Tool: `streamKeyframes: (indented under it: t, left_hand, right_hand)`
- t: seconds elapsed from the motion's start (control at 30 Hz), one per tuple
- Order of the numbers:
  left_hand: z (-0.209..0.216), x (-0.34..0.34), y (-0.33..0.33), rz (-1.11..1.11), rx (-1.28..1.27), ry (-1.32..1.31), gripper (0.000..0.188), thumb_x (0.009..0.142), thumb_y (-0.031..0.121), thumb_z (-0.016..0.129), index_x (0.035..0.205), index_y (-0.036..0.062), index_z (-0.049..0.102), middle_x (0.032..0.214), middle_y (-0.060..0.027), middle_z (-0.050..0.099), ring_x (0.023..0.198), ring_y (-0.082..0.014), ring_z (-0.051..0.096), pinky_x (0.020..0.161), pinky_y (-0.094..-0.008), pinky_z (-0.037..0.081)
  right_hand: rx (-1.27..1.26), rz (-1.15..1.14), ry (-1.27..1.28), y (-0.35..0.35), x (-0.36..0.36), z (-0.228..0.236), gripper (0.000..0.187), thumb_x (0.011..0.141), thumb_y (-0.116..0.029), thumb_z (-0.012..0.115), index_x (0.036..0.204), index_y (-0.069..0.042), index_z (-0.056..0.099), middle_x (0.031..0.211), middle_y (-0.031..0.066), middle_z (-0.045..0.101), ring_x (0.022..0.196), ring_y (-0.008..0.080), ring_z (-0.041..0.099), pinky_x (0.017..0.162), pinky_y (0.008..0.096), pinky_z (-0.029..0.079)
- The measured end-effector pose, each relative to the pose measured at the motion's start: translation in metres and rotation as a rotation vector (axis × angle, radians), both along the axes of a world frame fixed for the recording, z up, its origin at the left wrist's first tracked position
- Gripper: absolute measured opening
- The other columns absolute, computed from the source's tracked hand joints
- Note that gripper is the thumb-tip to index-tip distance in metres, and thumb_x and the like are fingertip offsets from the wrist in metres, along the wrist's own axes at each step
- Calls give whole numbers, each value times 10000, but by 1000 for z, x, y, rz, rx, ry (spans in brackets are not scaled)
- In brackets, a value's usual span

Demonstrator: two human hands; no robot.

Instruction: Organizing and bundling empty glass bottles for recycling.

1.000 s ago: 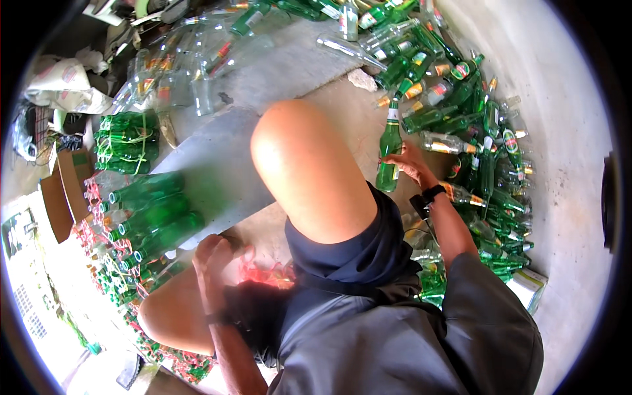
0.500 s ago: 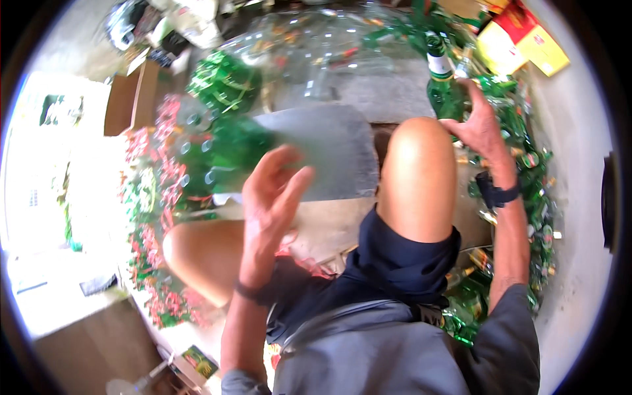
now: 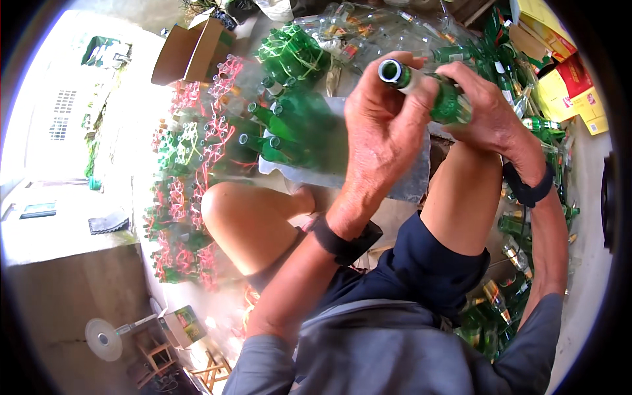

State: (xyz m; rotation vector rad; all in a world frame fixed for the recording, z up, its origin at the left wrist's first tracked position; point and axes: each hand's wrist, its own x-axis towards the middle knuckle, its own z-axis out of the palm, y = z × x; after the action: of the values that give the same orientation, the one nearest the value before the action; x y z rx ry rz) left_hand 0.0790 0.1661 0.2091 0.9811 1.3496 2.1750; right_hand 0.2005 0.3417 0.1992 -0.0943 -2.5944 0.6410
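A green glass bottle [image 3: 440, 94] lies nearly level in front of me, its open mouth pointing left. My right hand [image 3: 490, 115] is wrapped around its body. My left hand [image 3: 384, 135] has its fingers closed on the neck just below the mouth. Both wrists wear dark bands. Behind the hands, several green bottles [image 3: 289, 128] lie packed in a clear plastic bag [image 3: 411, 181] resting over my bare knees.
Bundles of green bottles tied with red string [image 3: 191, 191] cover the ground at left. Loose bottles [image 3: 520, 257] lie along the right. An open cardboard box [image 3: 194, 52] stands at the back, yellow cartons [image 3: 566, 85] at top right, a small fan [image 3: 105, 339] at lower left.
My right hand brought the bottle up from the pile at right to the middle. My left hand rose and closed on its neck. My view turned toward the left.
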Motion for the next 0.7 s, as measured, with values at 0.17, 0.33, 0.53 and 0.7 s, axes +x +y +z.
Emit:
streamKeyframes:
  t: [0.17, 0.33, 0.53, 0.7]
  left_hand:
    - [10, -14, -27, 81, -201, 29, 194, 1011, 179, 746, 1141, 35, 744, 1022, -56, 775, 706, -67, 630, 642, -221, 506]
    - [10, -28, -59, 159, -410, 130, 195, 1024, 237, 733, 1131, 75, 753, 977, 22, 755, 672, -25, 552, 618, -197, 430]
    - [-33, -60, -99, 195, -475, 174, 180, 1029, 190, 726, 1158, 65, 747, 971, 22, 730, 685, -22, 557, 621, -196, 442]
    - [-68, -75, -117, 211, -551, 152, 179, 1026, 196, 735, 1137, 56, 734, 948, 14, 716, 689, -31, 561, 613, -197, 451]
  right_hand:
    - [-49, 119, -26, -20, -9, -7, 759, 695, -17, 839, 1386, -38, 526, 1254, 213, 628, 1176, 440, 632, 991, 457, 544]
    - [16, 46, -103, -39, 15, -5, 774, 766, -89, 846, 1457, -19, 504, 1355, 224, 582, 1220, 444, 613, 1045, 451, 527]
    - [53, 62, -178, -55, 49, -18, 559, 792, -106, 810, 1301, -14, 599, 1238, 181, 614, 1105, 417, 637, 928, 455, 544]
    - [66, -10, -126, -56, 51, -22, 457, 789, -120, 817, 1195, -15, 635, 1128, 159, 655, 1023, 399, 657, 857, 460, 540]
